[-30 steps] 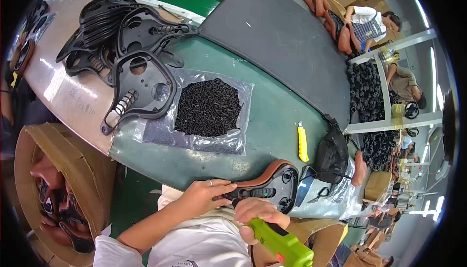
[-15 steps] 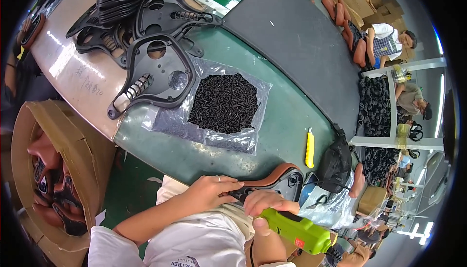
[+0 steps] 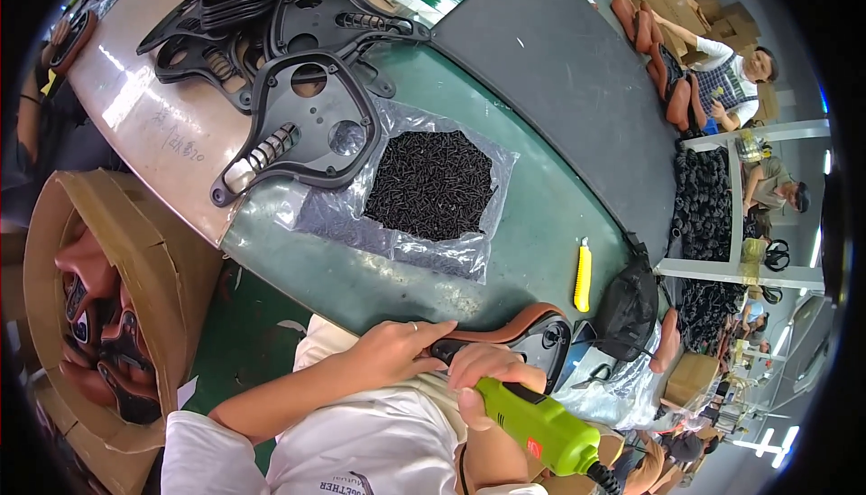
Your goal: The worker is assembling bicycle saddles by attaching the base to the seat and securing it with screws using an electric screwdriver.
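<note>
A bike saddle [image 3: 532,316] with a brown cover and black plastic base lies on its side at the table's near edge, base facing me. My left hand [image 3: 392,351] grips its narrow nose, thumb and index finger on either side. My right hand [image 3: 492,371] is wrapped round a lime-green electric screwdriver [image 3: 541,427], its cable trailing to the lower right. The tool's tip is hidden behind my right hand, so I cannot tell if it touches the base. Beyond the saddle, a heap of small black screws [image 3: 428,184] lies on a clear plastic bag [image 3: 442,265].
Black plastic saddle bases [image 3: 316,116] are stacked at the far left. A yellow utility knife [image 3: 583,279] and a black fabric bag [image 3: 627,306] lie to the right. At the left stands a cardboard box [image 3: 171,252] of brown saddles. Co-workers [image 3: 726,80] are at the right.
The screwdriver's rear end has swung slightly down and left with my right hand. My left index finger stretches a little further along the saddle's nose. The whole view has shifted slightly.
</note>
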### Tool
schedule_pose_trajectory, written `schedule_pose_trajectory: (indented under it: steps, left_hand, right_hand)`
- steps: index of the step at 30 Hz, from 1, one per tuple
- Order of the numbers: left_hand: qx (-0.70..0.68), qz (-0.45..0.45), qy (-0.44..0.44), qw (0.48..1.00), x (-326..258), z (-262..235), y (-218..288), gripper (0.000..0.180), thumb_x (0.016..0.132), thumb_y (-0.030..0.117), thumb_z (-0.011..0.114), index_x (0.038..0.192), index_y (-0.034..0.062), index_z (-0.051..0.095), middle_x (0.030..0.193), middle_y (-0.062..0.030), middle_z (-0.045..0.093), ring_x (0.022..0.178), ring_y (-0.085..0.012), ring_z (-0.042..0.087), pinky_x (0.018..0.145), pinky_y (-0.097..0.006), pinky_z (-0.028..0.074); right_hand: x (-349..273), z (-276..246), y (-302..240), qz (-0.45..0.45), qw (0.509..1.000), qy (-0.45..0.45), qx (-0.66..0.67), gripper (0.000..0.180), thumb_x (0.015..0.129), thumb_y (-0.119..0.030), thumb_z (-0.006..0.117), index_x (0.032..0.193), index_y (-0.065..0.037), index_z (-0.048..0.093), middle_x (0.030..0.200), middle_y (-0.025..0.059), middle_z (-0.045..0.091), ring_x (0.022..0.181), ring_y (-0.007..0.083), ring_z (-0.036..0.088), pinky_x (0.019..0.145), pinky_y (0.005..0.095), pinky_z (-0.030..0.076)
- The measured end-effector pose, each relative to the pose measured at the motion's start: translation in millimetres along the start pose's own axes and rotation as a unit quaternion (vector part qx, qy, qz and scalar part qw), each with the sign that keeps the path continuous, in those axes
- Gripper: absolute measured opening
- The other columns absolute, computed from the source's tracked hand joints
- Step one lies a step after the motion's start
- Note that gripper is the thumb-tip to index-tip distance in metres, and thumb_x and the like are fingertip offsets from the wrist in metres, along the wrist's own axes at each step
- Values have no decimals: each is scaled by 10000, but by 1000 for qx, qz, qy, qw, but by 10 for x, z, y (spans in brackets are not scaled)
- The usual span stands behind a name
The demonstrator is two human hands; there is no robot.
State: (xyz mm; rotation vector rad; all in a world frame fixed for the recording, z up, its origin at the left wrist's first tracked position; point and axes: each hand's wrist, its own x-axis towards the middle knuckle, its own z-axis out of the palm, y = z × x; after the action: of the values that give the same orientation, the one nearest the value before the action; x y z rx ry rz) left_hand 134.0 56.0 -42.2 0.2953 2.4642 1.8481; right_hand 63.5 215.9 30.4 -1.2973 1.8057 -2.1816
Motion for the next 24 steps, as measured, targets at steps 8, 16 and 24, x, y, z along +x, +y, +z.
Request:
schedule_pose_trajectory:
  steps: [8,16,24]
  left_hand:
    - [63,-1,15,998,36,143,43,678,815,322,881,1381,38,638,1157,-128,689,930,-351,731,796,-452,600]
    - [157,-16,11,987,40,-805,270,570,712,262,948,1199,50,739,1121,-113,721,1049,-349,702,893,-438,586]
    - [140,-20,49,989,761,-1013,491,238,867,187,843,990,17,730,986,-127,696,951,-324,677,817,-418,546]
  right_hand:
    - [365,-122,-309,85,991,-92,-51,543,898,-33,782,1318,-84,442,717,112,652,515,278,631,525,409,557]
    - [45,-487,-1153,-109,974,195,40,499,836,-69,868,1177,-85,505,743,76,674,612,268,670,550,446,551]
    - [-443,-687,-284,-8,946,318,-61,554,963,-114,758,1359,-167,374,735,71,597,571,224,582,559,396,517]
